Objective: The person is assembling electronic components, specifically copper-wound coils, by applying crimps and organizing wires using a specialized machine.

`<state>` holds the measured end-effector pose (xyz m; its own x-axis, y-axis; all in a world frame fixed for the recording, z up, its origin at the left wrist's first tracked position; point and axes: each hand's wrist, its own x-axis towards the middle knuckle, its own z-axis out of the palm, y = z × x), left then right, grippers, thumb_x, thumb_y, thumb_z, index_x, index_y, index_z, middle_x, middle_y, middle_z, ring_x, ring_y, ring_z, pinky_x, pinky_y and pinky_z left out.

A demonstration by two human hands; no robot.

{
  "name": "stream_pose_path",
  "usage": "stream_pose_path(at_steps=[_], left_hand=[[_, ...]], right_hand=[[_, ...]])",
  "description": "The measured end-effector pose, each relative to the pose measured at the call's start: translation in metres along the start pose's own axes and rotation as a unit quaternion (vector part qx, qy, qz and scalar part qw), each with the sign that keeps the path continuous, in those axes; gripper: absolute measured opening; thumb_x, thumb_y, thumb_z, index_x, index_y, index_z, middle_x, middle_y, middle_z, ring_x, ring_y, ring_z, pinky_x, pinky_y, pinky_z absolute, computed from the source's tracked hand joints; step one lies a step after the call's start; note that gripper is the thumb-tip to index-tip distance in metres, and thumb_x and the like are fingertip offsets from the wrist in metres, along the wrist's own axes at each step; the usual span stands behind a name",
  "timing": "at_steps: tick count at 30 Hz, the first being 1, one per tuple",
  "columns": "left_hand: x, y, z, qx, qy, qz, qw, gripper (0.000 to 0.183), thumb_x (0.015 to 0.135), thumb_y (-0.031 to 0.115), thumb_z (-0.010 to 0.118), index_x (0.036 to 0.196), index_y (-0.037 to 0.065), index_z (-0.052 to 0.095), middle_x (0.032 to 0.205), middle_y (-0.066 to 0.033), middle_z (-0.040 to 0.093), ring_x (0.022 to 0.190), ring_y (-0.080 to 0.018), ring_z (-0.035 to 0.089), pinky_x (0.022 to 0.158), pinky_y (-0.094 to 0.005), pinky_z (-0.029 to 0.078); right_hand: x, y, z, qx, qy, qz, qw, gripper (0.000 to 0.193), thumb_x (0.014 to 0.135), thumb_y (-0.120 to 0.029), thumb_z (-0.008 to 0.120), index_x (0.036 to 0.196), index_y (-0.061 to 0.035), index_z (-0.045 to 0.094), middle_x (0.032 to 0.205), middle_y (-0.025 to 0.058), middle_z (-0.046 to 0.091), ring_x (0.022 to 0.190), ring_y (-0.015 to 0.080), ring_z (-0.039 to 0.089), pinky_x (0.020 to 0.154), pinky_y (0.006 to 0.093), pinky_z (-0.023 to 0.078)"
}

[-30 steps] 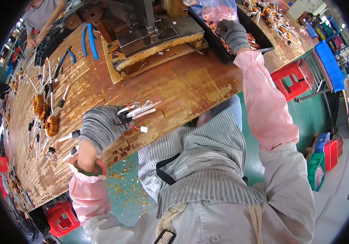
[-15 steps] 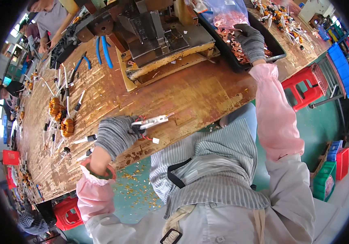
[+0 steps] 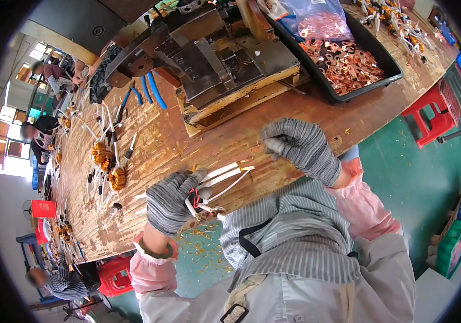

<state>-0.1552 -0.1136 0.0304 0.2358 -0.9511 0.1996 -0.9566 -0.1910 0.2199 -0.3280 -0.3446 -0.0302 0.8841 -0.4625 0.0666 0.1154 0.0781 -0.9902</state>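
Note:
In a grey knit glove, my left hand [image 3: 171, 202] is closed around a bundle of white wires [image 3: 228, 175] over the front of the table. Their bare ends point right, towards my other hand, and a thin red wire loops near the fingers. My right hand [image 3: 303, 148], gloved alike, hovers just beyond those ends, thumb and fingertips pinched together. Whatever lies in that pinch is hidden. Behind it, a black tray [image 3: 343, 98] holds many loose copper terminal lugs [image 3: 343, 67] and a clear plastic bag [image 3: 324, 24] with more lugs.
A heavy metal press [image 3: 225, 70] on a yellow base stands at the table's back. Left of it lie blue-handled pliers [image 3: 154, 91]. Copper-wound coils [image 3: 101, 155] with white leads crowd the left side. A red stool [image 3: 429, 116] stands at right. Other people sit at far left.
My right hand has left the tray of lugs and come down near the wire ends. In my left hand, the wires now fan out to the right. The view has shifted slightly.

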Motion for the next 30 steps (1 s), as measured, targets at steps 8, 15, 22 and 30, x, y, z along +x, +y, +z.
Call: stream_pose_path(at_steps=[8,15,22,30], left_hand=[[0.005,0.010,-0.004,0.078,-0.002,0.056,0.995,0.039,0.068,0.018,0.075,0.105,0.009,0.065,0.089,-0.0123,0.067,0.078,-0.0282,0.066,0.065,-0.0346,0.053],[0.001,0.007,0.001,0.108,0.011,0.077,0.991,0.040,0.068,0.020,0.076,0.105,0.010,0.065,0.089,-0.0115,0.067,0.078,-0.0281,0.066,0.066,-0.0356,0.053],[-0.002,0.006,0.004,0.109,0.031,0.078,0.990,0.040,0.068,0.021,0.076,0.105,0.011,0.066,0.088,-0.0116,0.067,0.078,-0.0279,0.066,0.065,-0.0356,0.053],[0.002,0.004,0.011,0.132,0.029,0.078,0.988,0.035,0.070,0.022,0.075,0.101,0.009,0.065,0.086,-0.0129,0.067,0.075,-0.0287,0.065,0.064,-0.0365,0.053]], right_hand=[[0.000,0.013,0.004,-0.068,-0.017,-0.067,0.995,0.018,0.084,-0.004,0.064,0.102,-0.0014,0.063,0.090,0.0103,0.066,0.083,0.0171,0.064,0.074,0.0282,0.052],[-0.003,0.005,0.009,-0.042,-0.035,-0.059,0.997,0.016,0.085,-0.004,0.063,0.101,0.0000,0.063,0.091,0.0090,0.065,0.084,0.0153,0.064,0.075,0.0270,0.053],[-0.010,0.003,0.007,0.044,-0.079,0.013,0.996,0.017,0.088,-0.004,0.061,0.104,0.0014,0.061,0.092,0.0066,0.064,0.083,0.0115,0.062,0.074,0.0245,0.053],[-0.001,-0.007,0.005,-0.037,-0.119,0.032,0.992,0.023,0.082,-0.013,0.070,0.101,0.0005,0.064,0.085,0.0057,0.066,0.080,0.0103,0.061,0.071,0.0242,0.050]])
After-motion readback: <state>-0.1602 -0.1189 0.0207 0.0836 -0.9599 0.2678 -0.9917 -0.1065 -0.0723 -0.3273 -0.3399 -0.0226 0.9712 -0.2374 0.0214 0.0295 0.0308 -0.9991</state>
